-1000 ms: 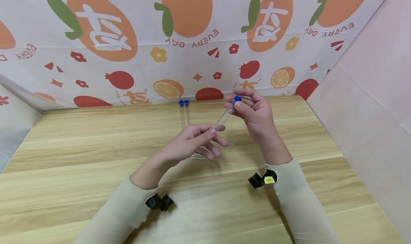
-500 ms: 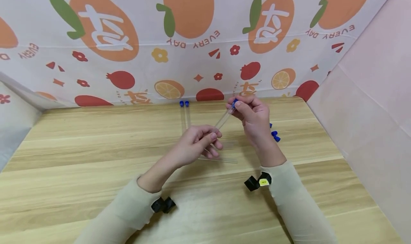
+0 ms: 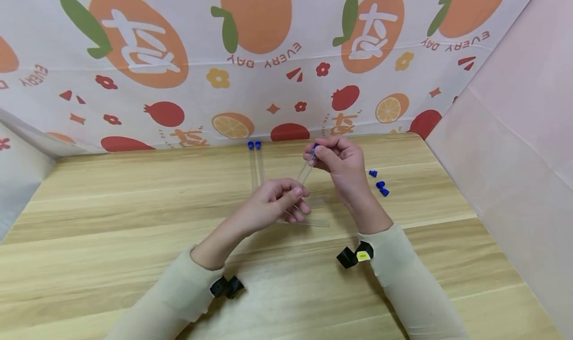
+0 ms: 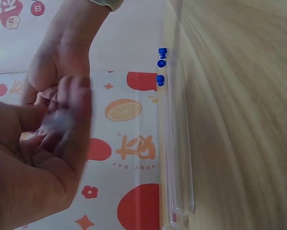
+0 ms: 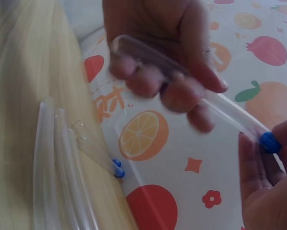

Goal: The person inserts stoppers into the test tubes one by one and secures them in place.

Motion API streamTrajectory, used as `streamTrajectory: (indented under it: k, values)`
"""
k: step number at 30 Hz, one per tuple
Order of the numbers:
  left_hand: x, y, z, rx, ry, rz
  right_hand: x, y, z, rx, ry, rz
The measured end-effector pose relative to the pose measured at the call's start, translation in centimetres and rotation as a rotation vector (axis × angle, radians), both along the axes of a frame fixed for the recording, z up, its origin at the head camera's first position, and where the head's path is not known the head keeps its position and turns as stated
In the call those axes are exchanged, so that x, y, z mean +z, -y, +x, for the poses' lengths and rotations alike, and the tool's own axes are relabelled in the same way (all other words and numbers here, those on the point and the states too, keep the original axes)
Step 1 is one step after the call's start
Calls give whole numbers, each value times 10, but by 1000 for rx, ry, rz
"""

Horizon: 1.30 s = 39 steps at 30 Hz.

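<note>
We see the left hand (image 3: 275, 201) pinching the lower part of a tilted clear tube (image 3: 305, 173) above the table (image 3: 134, 220), while the right hand (image 3: 343, 165), nearer to it than a second ago, grips the blue cap (image 3: 315, 149) at the tube's upper end. Other clear tubes (image 3: 315, 223) lie below the left hand; past the right wrist we now see three loose caps (image 3: 380, 185), hidden earlier, and farther back two capped tubes (image 3: 259, 163) lie side by side.
</note>
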<state>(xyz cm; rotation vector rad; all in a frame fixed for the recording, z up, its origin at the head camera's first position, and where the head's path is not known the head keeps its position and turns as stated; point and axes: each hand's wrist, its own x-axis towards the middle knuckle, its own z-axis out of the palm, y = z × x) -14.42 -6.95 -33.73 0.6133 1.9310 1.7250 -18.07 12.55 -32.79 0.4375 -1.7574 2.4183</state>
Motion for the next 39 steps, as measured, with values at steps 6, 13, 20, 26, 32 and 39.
streamTrajectory:
  k: [6, 13, 20, 26, 32, 39]
  values:
    - [-1, 3, -3, -15, -105, -111, 1, -4, -1, 39, 29, 57]
    - [-4, 8, -10, 60, -87, -82, -2, -5, -5, 58, 113, 165]
    - [-8, 16, -20, 122, -66, -46, -6, -1, -5, 105, 234, 197]
    - [-13, 22, -28, 159, -39, -47, -12, 3, -5, 190, 287, 220]
    - [-15, 26, -33, 204, 41, -32, -16, 9, -4, 274, 343, 269]
    - [-15, 29, -37, 185, 89, -22, -22, 14, -6, 296, 398, 271]
